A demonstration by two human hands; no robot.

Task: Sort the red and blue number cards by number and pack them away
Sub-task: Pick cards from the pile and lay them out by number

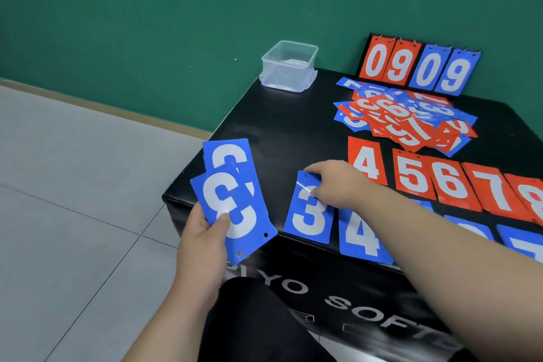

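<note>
My left hand (202, 232) grips two blue number 3 cards (235, 197), fanned and held upside down off the black box's left front corner. My right hand (335, 182) pinches the top of another blue 3 card (308, 214) lying on the box next to a blue 4 card (361, 235). More blue cards to the right are mostly hidden by my right forearm. Behind them lies a row of red cards (440, 179) reading 4, 5, 6, 7, 8. A mixed heap of red and blue cards (405, 117) sits further back.
A clear plastic container (289, 66) stands at the far left corner of the black padded box (279, 126). A scoreboard flip stand (417, 66) showing 09 09 leans against the green wall. Grey tiled floor lies to the left.
</note>
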